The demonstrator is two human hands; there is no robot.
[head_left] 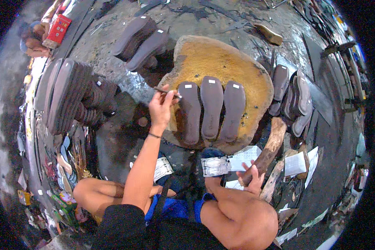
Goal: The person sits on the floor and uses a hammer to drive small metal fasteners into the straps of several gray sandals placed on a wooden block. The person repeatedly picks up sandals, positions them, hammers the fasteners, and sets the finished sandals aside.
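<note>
My left hand point(160, 108) pinches a thin dark rod with a pale tip point(167, 92), a punch-like tool held aslant. Its tip is beside the upper left edge of a brown shoe sole point(190, 112). That sole lies side by side with a middle sole point(211, 108) and a right sole point(233, 110) on a broad wooden block point(254, 83); each bears a small white sticker near its top. Low on the right, my right hand point(255, 180) is closed round the near end of a thick, rough wooden club point(271, 141), which slants up toward the block's right edge.
Stacks of brown soles point(66, 96) stand at the left, with a pair of soles point(141, 39) at the back and more soles point(298, 96) at the right. White papers point(295, 163) lie near my right knee. Another person's hand point(35, 39) shows at far left beside a red box point(59, 30).
</note>
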